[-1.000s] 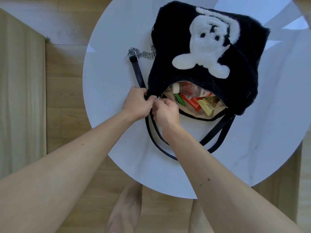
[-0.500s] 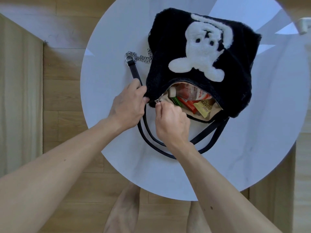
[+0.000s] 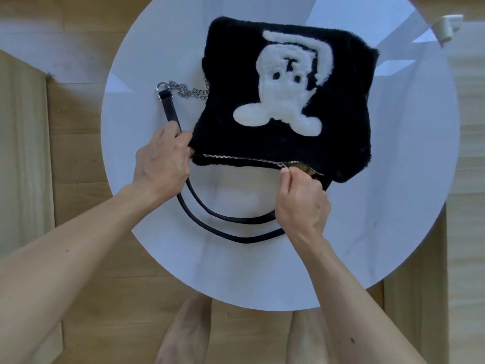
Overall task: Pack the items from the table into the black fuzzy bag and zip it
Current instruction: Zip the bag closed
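Pale wooden floor [image 3: 86,153] runs under a round white bench [image 3: 367,232], and from the head view the person's bare arms reach in from the near edge, with two bare feet [image 3: 183,334] showing below the rim.

The black fuzzy bag [image 3: 341,106] lies flat on the bench, toward its far half. A white plush figure [image 3: 283,95] on its upper face appears upside down from this side. The bag's mouth faces the person, and the zipper [image 3: 236,160] runs along that edge. Its teeth are joined from the left corner across most of the mouth. Only a short gap [image 3: 307,170] is left at the right end, where a sliver of tan lining shows.

The left grip [image 3: 162,164] clasps the bag's left corner just where the zipper starts, fingers curled into the fur, with one finger lying against the black strap [image 3: 225,232]. The right grip [image 3: 301,200] pinches the zipper pull [image 3: 282,165] between thumb and forefinger, at the point where the joined teeth end.

Both loops of the strap curve across the bare bench between the two wrists, passing under each. Left of the bag, the strap ends at a metal ring [image 3: 160,88] joined to a silver chain [image 3: 189,91] that leads to the bag's side. A small white object [image 3: 448,27] sits beyond the far right rim; I cannot tell what it is.
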{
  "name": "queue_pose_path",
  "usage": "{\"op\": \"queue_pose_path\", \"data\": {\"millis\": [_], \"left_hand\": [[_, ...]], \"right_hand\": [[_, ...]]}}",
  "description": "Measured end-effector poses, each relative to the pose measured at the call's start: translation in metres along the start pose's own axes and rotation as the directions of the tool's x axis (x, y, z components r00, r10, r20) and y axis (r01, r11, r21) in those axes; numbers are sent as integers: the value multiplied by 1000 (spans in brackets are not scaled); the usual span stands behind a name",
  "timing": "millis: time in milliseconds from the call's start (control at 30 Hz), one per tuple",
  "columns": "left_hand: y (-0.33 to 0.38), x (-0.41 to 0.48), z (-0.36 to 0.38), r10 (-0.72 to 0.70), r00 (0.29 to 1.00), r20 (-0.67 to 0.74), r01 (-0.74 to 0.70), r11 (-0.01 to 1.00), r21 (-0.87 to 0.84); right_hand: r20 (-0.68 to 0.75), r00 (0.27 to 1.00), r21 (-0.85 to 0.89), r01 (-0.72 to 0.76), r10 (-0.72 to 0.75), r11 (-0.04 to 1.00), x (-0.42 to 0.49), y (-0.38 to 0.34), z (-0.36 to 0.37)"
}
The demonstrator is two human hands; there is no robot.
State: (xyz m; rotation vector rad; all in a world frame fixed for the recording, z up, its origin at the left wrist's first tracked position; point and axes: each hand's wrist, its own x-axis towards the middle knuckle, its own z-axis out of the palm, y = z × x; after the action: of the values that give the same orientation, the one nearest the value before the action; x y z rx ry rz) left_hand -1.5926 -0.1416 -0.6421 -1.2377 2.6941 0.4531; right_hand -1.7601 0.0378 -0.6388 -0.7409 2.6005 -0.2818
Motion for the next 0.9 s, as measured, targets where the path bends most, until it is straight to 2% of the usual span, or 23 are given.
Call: {"op": "queue_pose_path", "data": {"millis": [167, 333, 433, 533, 600, 667, 800, 900], "left_hand": [[-1, 3, 5, -52, 997, 51, 49, 998, 43], [3, 6, 7, -114, 989, 97, 110, 993, 46], [19, 3, 3, -134, 991, -12, 133, 989, -67], [61, 1, -2, 82, 991, -107, -100, 980, -173], [91, 1, 1, 256, 960, -114, -273, 944, -184], [118, 5, 8, 367, 925, -96, -378, 911, -166], [154, 16, 26, 429, 901, -68, -434, 896, -97], [163, 25, 34, 438, 896, -78, -438, 899, 19]], "right_hand": [[-92, 996, 1, 3, -3, 1000, -4, 38, -11], [-96, 995, 9, -13, 14, 1000, -7, 51, -16], [-44, 999, 121, -13, 19, 993, -6, 49, -14], [-68, 994, 275, -69, 91, 959, -3, 59, -16], [-130, 982, 349, -85, 138, 933, 2, 70, -20], [-135, 975, 478, -91, 176, 874, 12, 80, -26], [131, 982, 762, -186, 133, 620, 42, 84, -41], [229, 971, 828, -231, 68, 511, 61, 84, -51]]}}
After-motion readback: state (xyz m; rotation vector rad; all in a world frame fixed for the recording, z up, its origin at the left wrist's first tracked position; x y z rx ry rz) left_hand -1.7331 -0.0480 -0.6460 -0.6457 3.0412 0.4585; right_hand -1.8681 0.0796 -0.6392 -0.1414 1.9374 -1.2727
